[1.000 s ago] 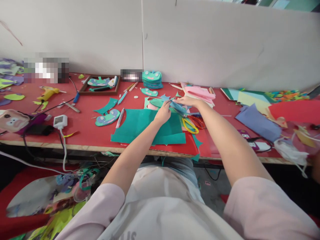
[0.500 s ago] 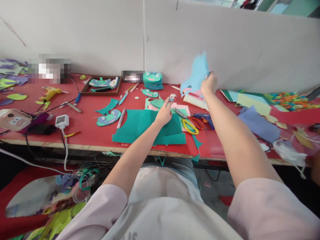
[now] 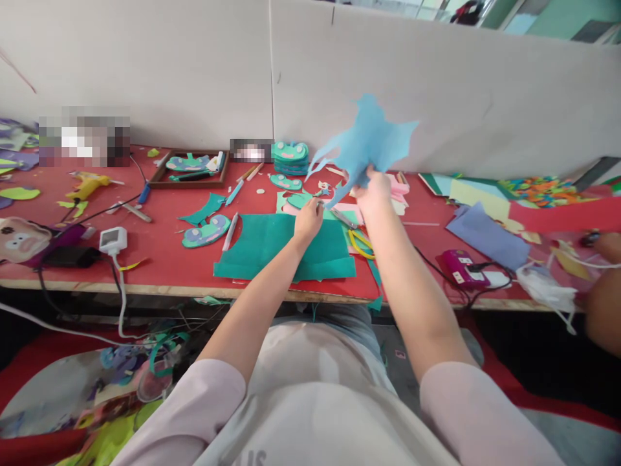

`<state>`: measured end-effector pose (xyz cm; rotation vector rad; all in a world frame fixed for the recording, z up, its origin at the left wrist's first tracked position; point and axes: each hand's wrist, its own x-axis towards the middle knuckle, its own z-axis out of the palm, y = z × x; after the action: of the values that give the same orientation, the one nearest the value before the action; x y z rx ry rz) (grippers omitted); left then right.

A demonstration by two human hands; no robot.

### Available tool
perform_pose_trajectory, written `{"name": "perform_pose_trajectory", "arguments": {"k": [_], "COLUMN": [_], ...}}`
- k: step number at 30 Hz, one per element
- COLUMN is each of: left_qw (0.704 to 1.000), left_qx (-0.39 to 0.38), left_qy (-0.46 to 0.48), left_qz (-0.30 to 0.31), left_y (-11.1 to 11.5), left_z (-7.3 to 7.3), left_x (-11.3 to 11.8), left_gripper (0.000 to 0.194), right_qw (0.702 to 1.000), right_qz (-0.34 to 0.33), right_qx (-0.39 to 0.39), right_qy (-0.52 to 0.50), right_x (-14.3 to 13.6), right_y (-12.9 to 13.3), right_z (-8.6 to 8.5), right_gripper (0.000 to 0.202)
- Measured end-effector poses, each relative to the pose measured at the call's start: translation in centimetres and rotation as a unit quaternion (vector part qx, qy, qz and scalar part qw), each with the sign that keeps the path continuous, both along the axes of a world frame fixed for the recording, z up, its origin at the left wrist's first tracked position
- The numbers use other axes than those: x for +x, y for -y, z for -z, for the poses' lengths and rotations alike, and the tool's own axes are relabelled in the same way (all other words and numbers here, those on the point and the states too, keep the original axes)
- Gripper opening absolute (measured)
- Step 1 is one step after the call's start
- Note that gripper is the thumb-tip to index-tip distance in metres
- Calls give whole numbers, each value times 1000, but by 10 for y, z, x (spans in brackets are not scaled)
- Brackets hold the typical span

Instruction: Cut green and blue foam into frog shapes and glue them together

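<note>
A light-blue felt scrap (image 3: 371, 139) with a ragged, cut-out outline is raised above the table. My right hand (image 3: 376, 191) is closed on its lower edge. My left hand (image 3: 309, 220) is above the teal felt sheet (image 3: 262, 243), fingers curled together close to the lower tip of the blue scrap. Whether they pinch that tip I cannot tell. Scissors with yellow handles (image 3: 359, 244) lie partly hidden behind my right forearm. Pink and green felt pieces are around both hands. A stack of teal frog-face pieces (image 3: 291, 157) stands behind, with a single one (image 3: 206, 231) to the left.
A brown tray (image 3: 189, 184) holds a frog-face piece and tools. The yellow glue gun (image 3: 90, 186) lies at left, near a white cabled device (image 3: 113, 239). At right are a purple power socket (image 3: 466, 268), a blue-violet felt sheet (image 3: 488, 236) and another person's arm (image 3: 604, 291).
My right hand has moved left and toward me with the blue felt scrap, which is now spread out. My left hand's fingers, extended before, have curled in. The view has turned slightly right.
</note>
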<state>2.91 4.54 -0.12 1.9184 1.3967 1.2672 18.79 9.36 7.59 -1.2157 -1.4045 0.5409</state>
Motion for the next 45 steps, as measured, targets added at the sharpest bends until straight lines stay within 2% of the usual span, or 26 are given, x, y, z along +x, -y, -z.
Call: {"name": "perform_pose_trajectory", "arguments": {"k": [3, 5, 8, 12, 14, 17, 21, 24, 27, 35, 39, 43, 45], "left_qw": [992, 984, 976, 968, 962, 922, 886, 802, 763, 757, 749, 719, 713], "left_qx": [-31, -39, -25, -47, -57, -76, -96, -134, -136, -119, -134, -172, -180], "left_qy": [116, 172, 216, 244, 263, 380, 454, 580, 629, 640, 647, 670, 675], "left_qz": [29, 10, -6, -43, -54, 17, 9, 44, 60, 58, 49, 68, 58], "left_y": [-9, -11, -8, 0, 1, 0, 1, 8, 13, 12, 15, 16, 14], "left_z": [5, 8, 14, 16, 13, 6, -3, -9, -14, -11, -16, -19, -17], "left_x": [-3, -4, -7, -11, -16, -29, -56, -73, -78, -78, -78, -71, -68], "left_gripper": [13, 8, 3, 7, 8, 14, 36, 51, 57, 57, 56, 36, 27], "right_qw": [976, 954, 938, 940, 945, 954, 957, 951, 946, 927, 919, 906, 902], "right_qz": [-21, 6, 60, 25, 15, 14, 21, 25, 21, -4, -11, -11, -23], "right_qx": [-89, -126, -147, -142, -136, -146, -167, -170, -166, -148, -143, -139, -136], "right_qy": [-196, -270, -308, -308, -296, -261, -235, -257, -278, -344, -368, -399, -409], "right_x": [-42, -64, -82, -84, -82, -81, -81, -80, -79, -78, -77, -76, -77], "right_y": [38, 59, 78, 81, 80, 80, 79, 77, 76, 75, 72, 74, 76], "right_z": [30, 51, 78, 96, 98, 96, 95, 96, 97, 98, 100, 96, 94], "right_gripper": [40, 42, 47, 54, 56, 55, 53, 54, 55, 57, 54, 54, 59]}}
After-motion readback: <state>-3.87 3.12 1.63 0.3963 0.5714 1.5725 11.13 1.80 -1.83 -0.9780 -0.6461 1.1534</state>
